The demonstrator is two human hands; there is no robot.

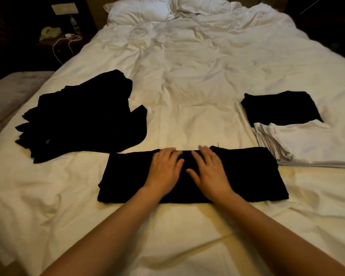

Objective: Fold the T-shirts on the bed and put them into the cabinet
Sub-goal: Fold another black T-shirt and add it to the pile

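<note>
Surface: wide bed with rumpled white cotton duvet (187, 76); all garments lie toward its near edge.
Work piece: black T-shirt folded into a long flat band (247, 176), lying crosswise just inside the near edge, centred in front of the person; sleeves appear tucked in, so judged partly folded.
Left hand: left hand (164, 169) flat on the middle of the band, fingers straight and spread, grasping nothing; pressing cloth down.
Right hand: right hand (209, 172) just beside the left, also flat and released, palm on the fabric.
Reason for hold: both palms at mid-length look placed to smooth creases and pin the centre line, probably before the ends are doubled over.
Unfolded stock: loose heap of black T-shirts (84, 118) near the left edge, within reach for the next pick.
Finished stock: folded black T-shirt (281, 107) near the right edge; neat stack of folded white T-shirts (311, 146) touching its near side, its corner just beside the band's right end.
Sorting logic: raw left, done right, work in the middle.
Cabinet: not visible; nothing stowed yet, as far as can be told.
Background: white pillows (139, 8) at the far edge.
</note>
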